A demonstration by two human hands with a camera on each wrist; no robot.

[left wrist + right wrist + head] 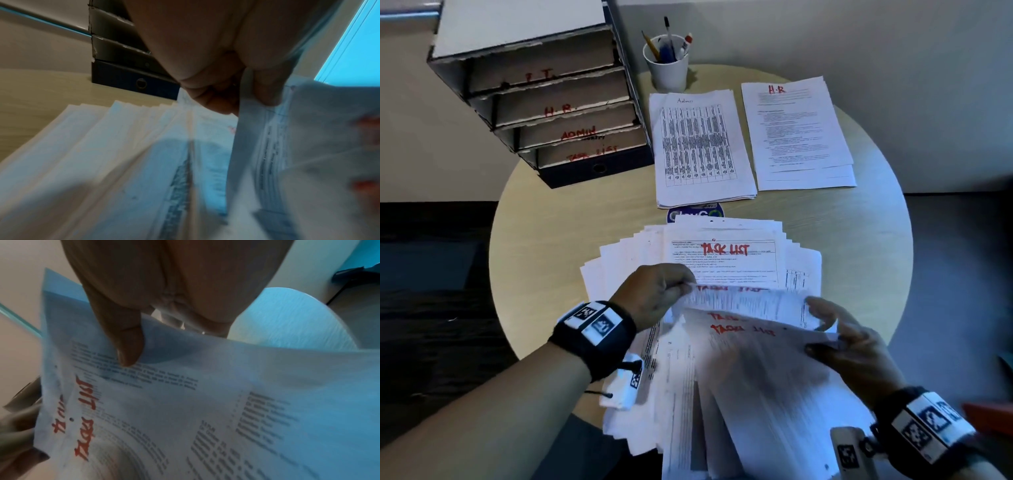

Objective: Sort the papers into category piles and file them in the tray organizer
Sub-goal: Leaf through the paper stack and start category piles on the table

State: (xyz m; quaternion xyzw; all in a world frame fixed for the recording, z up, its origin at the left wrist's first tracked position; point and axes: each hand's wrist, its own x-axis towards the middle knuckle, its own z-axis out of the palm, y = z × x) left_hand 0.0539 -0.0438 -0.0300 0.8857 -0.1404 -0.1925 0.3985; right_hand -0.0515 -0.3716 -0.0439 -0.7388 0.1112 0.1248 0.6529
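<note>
A fanned spread of white papers (pixel 726 260) marked "TASK LIST" in red lies on the near half of the round table (pixel 551 246). My left hand (pixel 664 291) pinches the top left edge of a lifted sheet (pixel 750 301). In the left wrist view the fingers (pixel 265 91) nip that paper's edge. My right hand (pixel 835 332) grips the right edge of a raised bundle of sheets (pixel 750 370); its thumb (pixel 127 344) lies on a page headed "TASK LIST" (pixel 185 410). The cardboard tray organizer (pixel 544 96) with slots labelled I.T., H.R., ADMIN and TASK LIST stands at the back left.
An "Admin" pile (pixel 702 147) and an "H.R" pile (pixel 798 133) lie side by side at the table's far side. A white cup of pens (pixel 667 61) stands behind them. A round sticker (pixel 695 214) peeks out between the piles and the spread.
</note>
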